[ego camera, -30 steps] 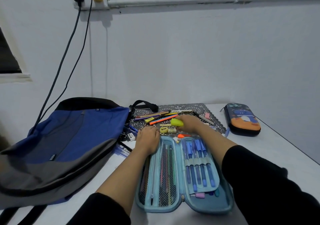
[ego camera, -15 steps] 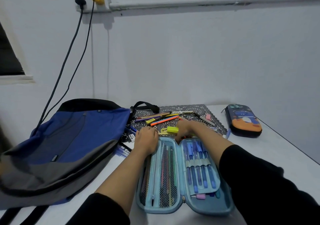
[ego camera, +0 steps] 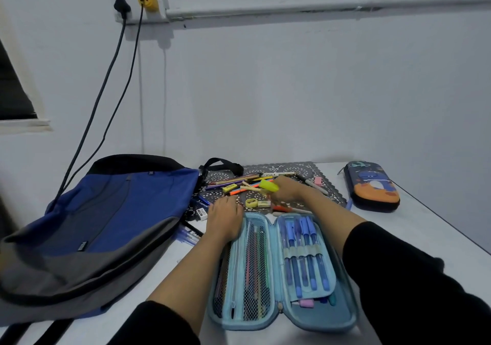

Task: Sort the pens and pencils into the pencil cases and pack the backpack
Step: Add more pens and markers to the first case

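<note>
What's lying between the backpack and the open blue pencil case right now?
Head view: a white eraser, a black pen and some blue pens lie between the backpack and the open pencil case, by the left hand.

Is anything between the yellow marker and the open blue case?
Only a yellow sharpener and a red pen, lying flat just beyond the case; the right hand could probably lift the marker over.

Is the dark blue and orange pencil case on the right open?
No, the dark blue and orange pencil case lies closed on the table.
</note>
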